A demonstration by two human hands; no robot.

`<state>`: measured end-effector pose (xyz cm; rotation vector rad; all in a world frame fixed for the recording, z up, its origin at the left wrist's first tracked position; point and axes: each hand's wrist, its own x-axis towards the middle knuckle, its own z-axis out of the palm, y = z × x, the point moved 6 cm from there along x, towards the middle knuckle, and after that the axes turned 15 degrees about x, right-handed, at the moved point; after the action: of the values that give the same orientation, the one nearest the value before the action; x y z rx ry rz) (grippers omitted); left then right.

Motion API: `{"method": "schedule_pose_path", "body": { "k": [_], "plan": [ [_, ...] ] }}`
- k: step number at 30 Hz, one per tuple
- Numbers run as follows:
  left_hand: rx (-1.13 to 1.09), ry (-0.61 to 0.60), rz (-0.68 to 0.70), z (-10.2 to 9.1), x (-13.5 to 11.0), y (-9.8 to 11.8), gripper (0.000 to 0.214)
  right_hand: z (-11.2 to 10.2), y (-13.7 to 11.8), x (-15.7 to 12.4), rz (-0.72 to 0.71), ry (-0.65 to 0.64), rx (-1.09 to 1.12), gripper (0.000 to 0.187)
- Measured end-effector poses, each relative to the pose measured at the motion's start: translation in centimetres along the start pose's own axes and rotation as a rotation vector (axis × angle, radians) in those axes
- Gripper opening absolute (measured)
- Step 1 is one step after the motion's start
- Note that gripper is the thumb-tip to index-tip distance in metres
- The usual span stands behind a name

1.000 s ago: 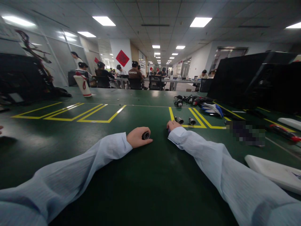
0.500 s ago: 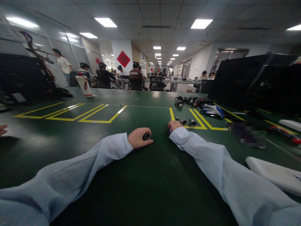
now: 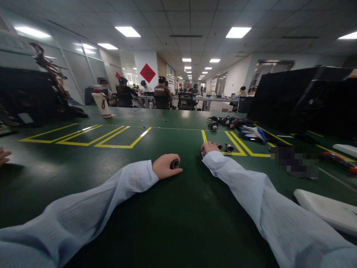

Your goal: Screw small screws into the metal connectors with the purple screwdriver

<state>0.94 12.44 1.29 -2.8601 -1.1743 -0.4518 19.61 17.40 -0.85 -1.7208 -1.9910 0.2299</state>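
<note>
My left hand [image 3: 164, 166] rests on the green table [image 3: 178, 223], closed around a dark cylindrical connector [image 3: 174, 164] whose round hollow end faces right. Farther right and forward, my right hand [image 3: 211, 147] is closed, with its fingers pointing down and left. A bit of something dark purple shows by its fingers, mostly hidden. Just beyond that hand lies one metal connector [image 3: 219, 146], partly covered by it. Beside this is a second metal connector [image 3: 230, 147], lying inside a yellow-taped outline.
Several more connectors [image 3: 214, 125] and a blue-and-white glove [image 3: 253, 133] lie farther back. A paper cup [image 3: 102, 105] stands at the back left. Dark monitors [image 3: 295, 96] fill the right side, near a white slab [image 3: 329, 210]. Another person's hand [image 3: 3, 155] shows at the left edge.
The view has tipped slightly. My right hand has shifted a little toward the nearer metal connector and covers more of it. My left hand keeps its hold on the dark connector.
</note>
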Motion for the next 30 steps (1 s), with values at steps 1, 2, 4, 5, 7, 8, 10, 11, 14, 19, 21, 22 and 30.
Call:
{"method": "schedule_pose_path", "body": {
  "k": [1, 2, 4, 5, 7, 8, 10, 11, 14, 19, 21, 22, 30],
  "plan": [
    [0.000, 0.009, 0.002, 0.0, 0.0, 0.1, 0.028, -0.1, 0.1, 0.0, 0.008, 0.018, -0.001, 0.021],
    [0.002, 0.015, 0.006, -0.1, -0.1, 0.1, 0.027, -0.1, 0.2, 0.0, 0.016, 0.028, 0.002, 0.020],
    [0.005, 0.016, 0.012, -0.1, -0.1, 0.3, 0.027, 0.1, 0.4, 0.0, 0.029, 0.026, 0.020, 0.017],
    [0.006, 0.018, 0.013, -0.1, 0.0, 0.3, 0.027, 0.3, 0.5, 0.0, 0.031, 0.019, 0.032, 0.016],
    [0.006, 0.023, 0.010, -0.1, 0.0, 0.3, 0.026, 0.5, 0.6, 0.0, 0.029, 0.009, 0.056, 0.016],
    [0.004, 0.024, 0.006, -0.1, 0.0, 0.2, 0.026, 0.5, 0.6, 0.0, 0.027, 0.005, 0.067, 0.016],
    [-0.003, 0.015, 0.010, -0.1, 0.1, 0.1, 0.027, 0.4, 0.4, -0.2, 0.015, 0.000, 0.088, 0.019],
    [-0.008, 0.004, 0.017, 0.0, 0.1, 0.1, 0.027, 0.4, 0.1, -0.4, 0.004, -0.006, 0.098, 0.020],
    [-0.012, -0.008, 0.031, 0.1, 0.2, 0.1, 0.028, 0.6, -1.1, -1.1, -0.048, -0.043, 0.126, 0.022],
    [0.008, 0.014, 0.021, 0.0, 0.3, 0.3, 0.026, 2.1, -4.4, -3.0, -0.163, -0.176, 0.125, 0.023],
    [0.010, 0.025, 0.023, 0.0, 0.3, 0.4, 0.024, 2.5, -5.6, -3.9, -0.196, -0.228, 0.097, 0.024],
    [0.009, 0.031, 0.024, 0.0, 0.3, 0.4, 0.024, 2.6, -6.1, -4.4, -0.212, -0.254, 0.077, 0.022],
    [-0.078, 0.043, 0.034, -0.2, 0.4, 0.3, 0.028, 0.9, -10.0, -8.2, -0.388, -0.541, -0.298, 0.028]
  ]
}}
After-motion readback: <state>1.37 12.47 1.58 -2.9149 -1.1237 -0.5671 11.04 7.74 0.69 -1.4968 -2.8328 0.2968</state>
